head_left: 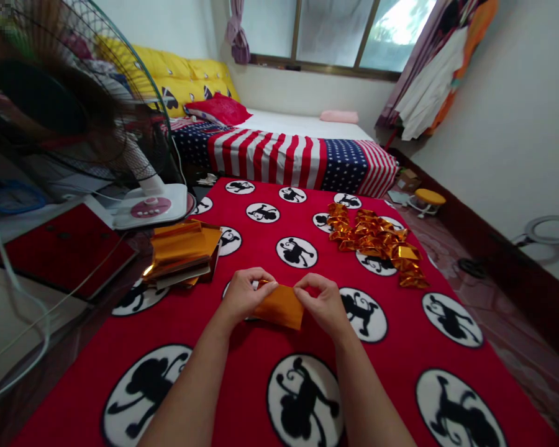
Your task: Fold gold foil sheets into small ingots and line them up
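Between my two hands is a sheet of shiny gold-orange foil paper [280,308], held just above the red cloth. My left hand [248,293] pinches its upper left edge between thumb and fingers. At the upper right corner, the thumb and index finger of my right hand [323,302] close on the same sheet. To the left lies a stack of gold foil paper [184,248], its sheets unevenly piled. Folded gold foil pieces [368,233] sit in a cluster of rows toward the back right.
The red cloth [242,385] with black monkey prints covers the table. A fan [151,202] stands at the left, near a white cable [41,335]. Behind are a bed with a striped, starred cover [270,155] and a yellow stool [429,197].
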{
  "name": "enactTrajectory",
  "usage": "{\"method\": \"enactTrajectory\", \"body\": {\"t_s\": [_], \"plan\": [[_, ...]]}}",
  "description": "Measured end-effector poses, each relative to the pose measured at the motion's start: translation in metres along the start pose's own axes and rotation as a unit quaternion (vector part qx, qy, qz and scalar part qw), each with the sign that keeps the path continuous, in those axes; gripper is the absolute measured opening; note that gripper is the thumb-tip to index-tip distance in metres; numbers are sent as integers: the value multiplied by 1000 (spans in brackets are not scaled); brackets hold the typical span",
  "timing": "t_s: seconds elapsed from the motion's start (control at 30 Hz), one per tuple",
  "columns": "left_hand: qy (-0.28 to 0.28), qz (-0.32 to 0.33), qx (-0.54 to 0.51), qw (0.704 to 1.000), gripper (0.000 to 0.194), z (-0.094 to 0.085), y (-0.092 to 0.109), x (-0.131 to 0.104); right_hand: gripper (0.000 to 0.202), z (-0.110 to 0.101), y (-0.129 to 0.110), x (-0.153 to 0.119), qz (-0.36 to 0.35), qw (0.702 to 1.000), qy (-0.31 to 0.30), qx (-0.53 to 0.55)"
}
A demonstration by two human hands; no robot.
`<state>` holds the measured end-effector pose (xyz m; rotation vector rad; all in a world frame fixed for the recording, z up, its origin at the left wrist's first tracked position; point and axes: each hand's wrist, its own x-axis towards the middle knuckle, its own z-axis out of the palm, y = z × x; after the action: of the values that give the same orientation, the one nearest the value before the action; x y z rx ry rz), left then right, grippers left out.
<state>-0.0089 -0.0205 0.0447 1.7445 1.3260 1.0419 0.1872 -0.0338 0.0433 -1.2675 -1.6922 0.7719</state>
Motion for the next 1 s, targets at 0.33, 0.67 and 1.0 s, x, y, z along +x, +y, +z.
{"method": "enactTrajectory", "body": {"t_s": [0.33, 0.67, 1.0], "plan": [[32, -57, -123, 990, 21, 2, -16, 2, 13, -9, 5, 0, 15, 999, 26, 22], [108, -8, -180, 978, 34, -7, -20, 1, 11, -3, 7, -3, -124, 962, 242, 38], [78, -128, -378, 913, 80, 17, -26, 4, 13, 13, 11, -12, -126, 977, 152, 84]]}}
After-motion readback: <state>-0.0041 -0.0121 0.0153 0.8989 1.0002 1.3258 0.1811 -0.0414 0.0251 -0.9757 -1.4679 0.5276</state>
